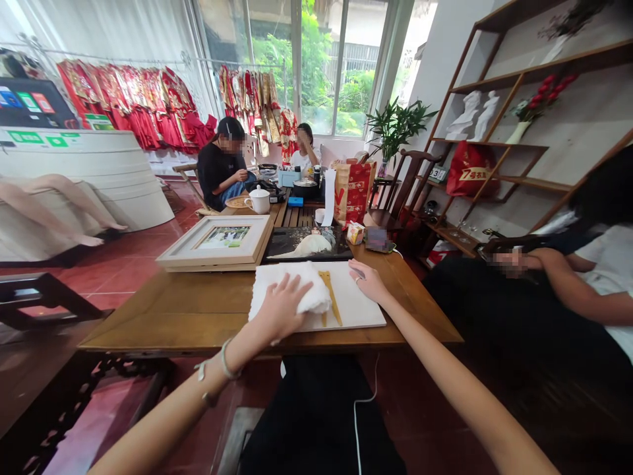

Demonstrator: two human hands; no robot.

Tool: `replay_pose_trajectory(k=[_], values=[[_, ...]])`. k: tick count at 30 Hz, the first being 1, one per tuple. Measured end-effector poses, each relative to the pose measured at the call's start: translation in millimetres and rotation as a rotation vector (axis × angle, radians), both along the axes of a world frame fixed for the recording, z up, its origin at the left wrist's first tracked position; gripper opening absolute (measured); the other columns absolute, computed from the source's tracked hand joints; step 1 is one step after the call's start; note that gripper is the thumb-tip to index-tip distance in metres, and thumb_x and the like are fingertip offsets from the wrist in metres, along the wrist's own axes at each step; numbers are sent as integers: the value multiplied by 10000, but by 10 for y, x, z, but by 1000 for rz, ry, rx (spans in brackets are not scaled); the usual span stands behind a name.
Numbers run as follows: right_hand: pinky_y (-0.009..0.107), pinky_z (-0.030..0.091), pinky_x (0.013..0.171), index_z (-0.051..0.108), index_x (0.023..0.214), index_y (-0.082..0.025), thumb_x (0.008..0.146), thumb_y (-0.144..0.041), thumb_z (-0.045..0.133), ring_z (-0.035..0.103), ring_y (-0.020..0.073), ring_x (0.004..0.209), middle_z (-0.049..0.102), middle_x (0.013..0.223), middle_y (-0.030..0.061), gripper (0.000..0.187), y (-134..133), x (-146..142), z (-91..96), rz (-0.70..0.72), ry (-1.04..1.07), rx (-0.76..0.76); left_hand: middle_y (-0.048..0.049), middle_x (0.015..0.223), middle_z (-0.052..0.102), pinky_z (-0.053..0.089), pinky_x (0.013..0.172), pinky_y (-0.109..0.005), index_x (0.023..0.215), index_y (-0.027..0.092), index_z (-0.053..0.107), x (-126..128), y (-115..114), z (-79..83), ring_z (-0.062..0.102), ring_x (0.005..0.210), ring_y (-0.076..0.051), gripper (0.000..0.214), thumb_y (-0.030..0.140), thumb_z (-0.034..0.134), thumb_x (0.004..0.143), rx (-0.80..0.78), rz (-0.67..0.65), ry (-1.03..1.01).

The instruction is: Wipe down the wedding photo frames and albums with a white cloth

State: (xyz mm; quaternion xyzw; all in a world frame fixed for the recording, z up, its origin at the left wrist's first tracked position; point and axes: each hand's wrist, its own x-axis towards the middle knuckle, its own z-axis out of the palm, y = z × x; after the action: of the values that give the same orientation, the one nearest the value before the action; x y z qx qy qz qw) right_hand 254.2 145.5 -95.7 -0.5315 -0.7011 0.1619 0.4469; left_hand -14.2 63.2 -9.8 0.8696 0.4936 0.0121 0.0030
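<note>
My left hand (281, 307) lies flat with fingers spread on a folded white towel (301, 290). The towel covers the left part of a white board (361, 310) on the wooden table (198, 310). A yellow strip-like piece (330, 293) lies on the board just right of the towel. My right hand (366, 280) rests at the board's far right edge with fingers curled; a thin dark object seems to be under them, too small to name.
Stacked picture frames (217, 243) and a dark framed picture (309, 244) lie further back on the table, beside a phone (378, 239) and small box (355, 232). A person (568, 284) sits close on my right. Two people sit at the far end. Shelves (494, 145) line the right wall.
</note>
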Motion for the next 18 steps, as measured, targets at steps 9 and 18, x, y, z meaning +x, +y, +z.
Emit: replay_pose_trajectory(k=[9, 18], values=[[402, 357, 1075, 669, 1074, -198, 788, -173, 541, 514, 211, 1210, 612, 1231, 62, 314, -7, -14, 21, -12, 4, -11, -106, 1473, 303, 226, 1059, -491, 1397, 233, 338, -3, 556, -137, 207, 1364, -321, 571, 248, 445, 837, 97, 54, -70], [404, 356, 1074, 668, 1076, -203, 794, -164, 532, 514, 214, 1210, 616, 1227, 61, 315, 3, -5, 0, -13, 0, -4, -66, 1528, 162, 140, 1102, -493, 1431, 256, 268, -118, -579, -134, 54, 1397, -312, 836, 142, 529, 645, 6, 16, -61]])
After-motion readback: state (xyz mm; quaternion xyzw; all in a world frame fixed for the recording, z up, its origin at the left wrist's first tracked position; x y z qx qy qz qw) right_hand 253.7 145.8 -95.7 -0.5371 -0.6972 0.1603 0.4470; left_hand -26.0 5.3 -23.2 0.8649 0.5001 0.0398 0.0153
